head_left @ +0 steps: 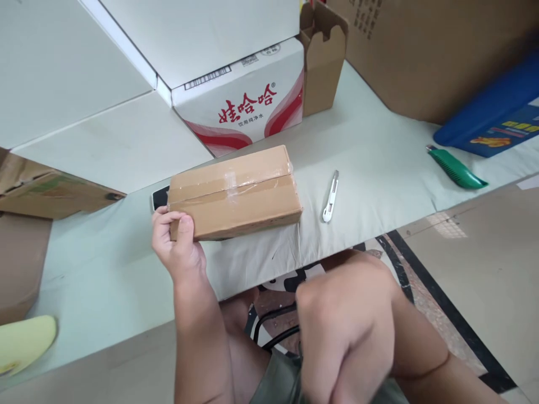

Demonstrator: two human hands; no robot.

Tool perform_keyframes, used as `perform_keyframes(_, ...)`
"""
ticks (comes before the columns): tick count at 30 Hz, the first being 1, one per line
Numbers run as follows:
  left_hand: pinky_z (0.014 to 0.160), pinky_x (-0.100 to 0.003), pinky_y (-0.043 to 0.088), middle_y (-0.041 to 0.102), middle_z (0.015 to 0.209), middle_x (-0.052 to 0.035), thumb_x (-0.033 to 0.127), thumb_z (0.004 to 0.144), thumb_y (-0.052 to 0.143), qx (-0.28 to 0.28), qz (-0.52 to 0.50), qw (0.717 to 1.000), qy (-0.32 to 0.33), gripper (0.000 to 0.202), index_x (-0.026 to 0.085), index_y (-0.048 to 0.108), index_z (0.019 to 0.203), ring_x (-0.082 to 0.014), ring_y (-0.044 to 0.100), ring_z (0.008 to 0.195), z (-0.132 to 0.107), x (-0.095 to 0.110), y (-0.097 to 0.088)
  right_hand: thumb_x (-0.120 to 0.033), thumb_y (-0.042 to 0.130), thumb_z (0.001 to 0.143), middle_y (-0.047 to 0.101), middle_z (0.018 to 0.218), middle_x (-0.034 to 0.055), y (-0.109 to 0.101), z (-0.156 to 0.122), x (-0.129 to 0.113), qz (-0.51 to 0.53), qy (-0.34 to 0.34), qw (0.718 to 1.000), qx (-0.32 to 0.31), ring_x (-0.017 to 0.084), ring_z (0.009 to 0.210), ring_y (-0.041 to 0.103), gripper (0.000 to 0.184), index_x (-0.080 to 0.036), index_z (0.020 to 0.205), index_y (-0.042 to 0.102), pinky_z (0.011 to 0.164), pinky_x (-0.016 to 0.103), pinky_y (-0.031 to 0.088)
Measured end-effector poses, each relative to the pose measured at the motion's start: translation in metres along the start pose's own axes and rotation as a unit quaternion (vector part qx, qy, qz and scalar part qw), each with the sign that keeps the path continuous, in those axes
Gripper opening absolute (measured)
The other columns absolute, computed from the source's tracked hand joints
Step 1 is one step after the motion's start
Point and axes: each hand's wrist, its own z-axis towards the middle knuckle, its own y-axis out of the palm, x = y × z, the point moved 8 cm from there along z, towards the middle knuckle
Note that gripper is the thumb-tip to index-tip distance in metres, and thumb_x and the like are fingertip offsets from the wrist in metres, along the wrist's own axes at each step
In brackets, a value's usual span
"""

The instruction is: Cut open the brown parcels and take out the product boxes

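Left hand (177, 247) clamps the left end of the taped cardboard box (236, 193), steadying it near the front edge of the table (379, 163). Right hand (349, 331), curled into a fist, hangs below that edge. A utility knife (330, 196) lies just beside the box.

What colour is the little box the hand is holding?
The box is brown cardboard with clear tape across its top; the head view shows it best.

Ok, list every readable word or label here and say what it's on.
"娃哈哈" with ®, in red, on the white carton side.
"饮用纯净水", small, just under it.
Barcode and small labels on that carton's top edge: too small to read.
Dark print on the big brown carton: blurred.
Print on the blue pack: blurred.
Taped brown box in the left hand: no text.
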Motion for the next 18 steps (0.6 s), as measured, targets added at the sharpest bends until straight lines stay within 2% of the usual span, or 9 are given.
perform_keyframes(1, 0.125, -0.054, 0.033, 0.047, 0.094, -0.0041, 0.064, 0.061, 0.09, 0.0, -0.003, 1.0, -0.001, 0.059, 0.023, 0.049, 0.074, -0.0326, 0.047, 0.132, 0.0, 0.0, 0.001, -0.07, 0.052, 0.102, 0.062, 0.058, -0.0032, -0.013, -0.008, 0.0, 0.057, -0.039, 0.998, 0.007, 0.006, 0.05, 0.059, 0.056, -0.025, 0.071, 0.065, 0.052, 0.016, 0.045)
perform_keyframes(2, 0.126, -0.054, 0.032, 0.047, 0.094, -0.0041, 0.064, 0.06, 0.09, -0.001, -0.005, 1.0, -0.002, 0.06, 0.023, 0.049, 0.074, -0.033, 0.046, 0.132, 0.0, 0.0, 0.001, -0.071, 0.044, 0.104, 0.055, 0.051, -0.0039, -0.034, -0.015, 0.005, 0.094, -0.053, 0.991, 0.079, 0.006, 0.044, 0.052, 0.061, -0.024, 0.067, 0.059, 0.048, 0.018, 0.042)
perform_keyframes(4, 0.126, -0.055, 0.032, 0.048, 0.096, -0.0046, 0.065, 0.06, 0.089, -0.002, -0.005, 1.0, -0.003, 0.06, 0.022, 0.049, 0.074, -0.0334, 0.046, 0.133, 0.0, 0.0, 0.002, -0.069, 0.035, 0.106, 0.046, 0.048, -0.0039, -0.09, -0.043, 0.032, 0.056, 0.025, 0.933, 0.354, 0.009, 0.044, 0.045, 0.062, -0.024, 0.067, 0.049, 0.049, 0.022, 0.039)
perform_keyframes(6, 0.126, -0.055, 0.032, 0.048, 0.098, -0.0049, 0.065, 0.061, 0.088, -0.002, -0.003, 1.0, -0.004, 0.06, 0.022, 0.049, 0.074, -0.033, 0.047, 0.132, 0.0, 0.0, 0.002, -0.064, 0.038, 0.105, 0.048, 0.056, -0.0013, -0.125, -0.09, 0.058, -0.117, 0.23, 0.772, 0.581, 0.012, 0.056, 0.049, 0.055, -0.023, 0.071, 0.05, 0.059, 0.025, 0.041)
perform_keyframes(8, 0.125, -0.053, 0.033, 0.047, 0.098, -0.0046, 0.065, 0.062, 0.088, -0.001, 0.001, 1.0, -0.005, 0.06, 0.022, 0.048, 0.073, -0.0323, 0.047, 0.131, -0.001, 0.0, 0.0, -0.056, 0.047, 0.103, 0.062, 0.076, 0.0046, -0.135, -0.116, 0.074, -0.248, 0.424, 0.636, 0.595, 0.018, 0.074, 0.059, 0.041, -0.021, 0.087, 0.065, 0.071, 0.03, 0.045)
perform_keyframes(9, 0.125, -0.053, 0.033, 0.046, 0.098, -0.0044, 0.065, 0.062, 0.089, 0.0, 0.002, 1.0, -0.006, 0.061, 0.022, 0.047, 0.073, -0.0321, 0.047, 0.132, -0.001, 0.0, -0.001, -0.054, 0.05, 0.101, 0.068, 0.091, 0.0082, -0.137, -0.123, 0.084, -0.275, 0.493, 0.601, 0.565, 0.021, 0.082, 0.062, 0.037, -0.022, 0.103, 0.07, 0.075, 0.033, 0.047)
perform_keyframes(11, 0.125, -0.052, 0.033, 0.046, 0.098, -0.0041, 0.066, 0.06, 0.09, 0.004, 0.001, 1.0, -0.007, 0.062, 0.022, 0.047, 0.072, -0.0323, 0.047, 0.133, -0.002, 0.0, -0.002, -0.053, 0.052, 0.1, 0.069, 0.121, 0.0142, -0.138, -0.131, 0.103, -0.281, 0.571, 0.586, 0.5, 0.027, 0.096, 0.067, 0.046, -0.028, 0.136, 0.067, 0.083, 0.038, 0.05)
perform_keyframes(13, 0.125, -0.052, 0.033, 0.047, 0.099, -0.0041, 0.066, 0.058, 0.091, 0.006, -0.005, 1.0, -0.007, 0.062, 0.022, 0.049, 0.073, -0.0327, 0.048, 0.132, -0.002, 0.0, -0.002, -0.048, 0.055, 0.098, 0.064, 0.138, 0.0178, -0.139, -0.134, 0.116, -0.273, 0.593, 0.602, 0.46, 0.031, 0.105, 0.069, 0.057, -0.032, 0.153, 0.056, 0.088, 0.043, 0.052)
perform_keyframes(18, 0.126, -0.051, 0.035, 0.051, 0.096, -0.0041, 0.058, 0.064, 0.089, 0.008, -0.015, 1.0, -0.006, 0.051, 0.023, 0.053, 0.076, -0.031, 0.049, 0.135, -0.004, -0.001, -0.003, -0.024, 0.055, 0.091, 0.074, 0.116, 0.014, -0.148, -0.131, 0.125, -0.255, 0.564, 0.64, 0.455, 0.032, 0.11, 0.069, 0.062, -0.026, 0.153, 0.058, 0.094, 0.044, 0.053)
